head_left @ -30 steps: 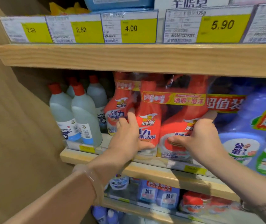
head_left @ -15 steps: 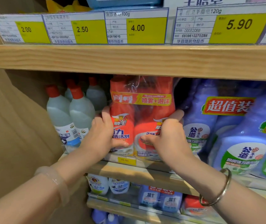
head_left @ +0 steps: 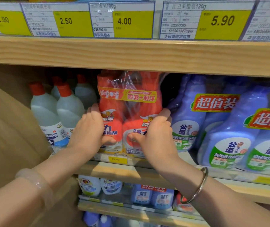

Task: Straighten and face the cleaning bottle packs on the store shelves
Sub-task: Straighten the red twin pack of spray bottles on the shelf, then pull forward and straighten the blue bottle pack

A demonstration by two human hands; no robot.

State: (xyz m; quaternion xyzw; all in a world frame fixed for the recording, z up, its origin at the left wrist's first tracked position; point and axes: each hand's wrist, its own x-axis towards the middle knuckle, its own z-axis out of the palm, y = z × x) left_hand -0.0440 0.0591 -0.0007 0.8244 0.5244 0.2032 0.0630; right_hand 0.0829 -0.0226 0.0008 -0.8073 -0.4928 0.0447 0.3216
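A plastic-wrapped twin pack of red cleaner bottles (head_left: 127, 99) stands upright at the front of the middle shelf (head_left: 114, 169), its yellow-and-red banner facing me. My left hand (head_left: 90, 130) grips its left side with the thumb across the label. My right hand (head_left: 155, 133) grips its right side, fingers curled round the edge. To the right stand purple bottle packs (head_left: 229, 128) with red and green labels. The lower parts of the red bottles are hidden behind my hands.
White bottles with red caps (head_left: 55, 112) stand left of the red pack, close to the wooden side panel (head_left: 4, 128). The upper shelf edge (head_left: 131, 51) carries yellow price tags. Smaller bottles (head_left: 147, 194) fill the shelf below.
The red pack has slid left toward the white bottles and turned square to the front, with both hands still holding its sides. The view has shifted closer.
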